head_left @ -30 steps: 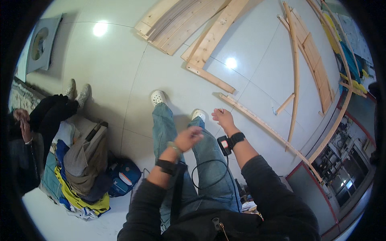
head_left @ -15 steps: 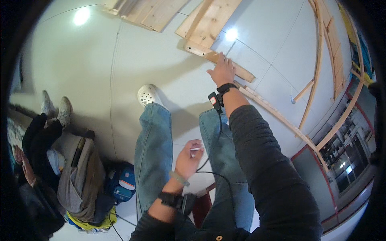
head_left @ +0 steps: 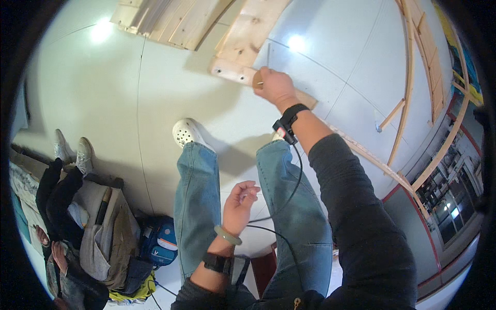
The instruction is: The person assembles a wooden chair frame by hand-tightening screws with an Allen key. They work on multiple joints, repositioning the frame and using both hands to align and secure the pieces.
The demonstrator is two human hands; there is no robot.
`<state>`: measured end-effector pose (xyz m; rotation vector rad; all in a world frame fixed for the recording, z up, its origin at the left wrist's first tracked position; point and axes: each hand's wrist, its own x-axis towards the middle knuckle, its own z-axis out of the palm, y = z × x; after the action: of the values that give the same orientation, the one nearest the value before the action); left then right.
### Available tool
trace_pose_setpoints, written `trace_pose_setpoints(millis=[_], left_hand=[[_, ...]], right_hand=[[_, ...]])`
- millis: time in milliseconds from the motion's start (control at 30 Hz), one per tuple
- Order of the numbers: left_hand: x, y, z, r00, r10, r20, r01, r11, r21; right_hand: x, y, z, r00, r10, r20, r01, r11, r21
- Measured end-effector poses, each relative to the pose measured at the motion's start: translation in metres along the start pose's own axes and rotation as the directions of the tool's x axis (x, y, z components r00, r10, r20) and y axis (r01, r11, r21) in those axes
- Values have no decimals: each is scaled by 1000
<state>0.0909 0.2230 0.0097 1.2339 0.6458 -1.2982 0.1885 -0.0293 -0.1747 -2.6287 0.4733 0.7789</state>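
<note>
My right hand [head_left: 275,87] is closed over a pale wooden plank [head_left: 230,71], with its fingers curled. A thin grey rod [head_left: 268,53] sticks up from the hand; its lower part is hidden, so its kind is unclear. Two dark holes or bolt heads show near the plank's left end. A wider knotted board [head_left: 247,32] meets that end and runs away from me. My left hand [head_left: 239,205] hovers between my knees, fingers bent and thumb close to them. Whatever small thing it may pinch is too small to make out.
More boards [head_left: 168,23] lie at the far left. Long wooden strips [head_left: 403,108] form a frame on the right. At left, a seated person's legs [head_left: 54,191] show beside a grey-brown coat [head_left: 111,243] and a blue bag [head_left: 159,240]. A black cable [head_left: 289,199] crosses my lap.
My right hand has moved left along the plank and curled from spread fingers into a grip. The plank and boards appear further left as the view shifts. My left hand stays near my knees.
</note>
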Motion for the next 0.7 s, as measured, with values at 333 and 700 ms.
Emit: trace_pose_setpoints(millis=[333,700], left_hand=[[-24,69,-13,941,270,-203,-230,952,201],[-87,328,79,627,703,336,-763,640,84]], right_hand=[[-91,-93,-179,948,-44,-316,137,951,277],[-187,-150,-403,854,93,-513,181,869,460]])
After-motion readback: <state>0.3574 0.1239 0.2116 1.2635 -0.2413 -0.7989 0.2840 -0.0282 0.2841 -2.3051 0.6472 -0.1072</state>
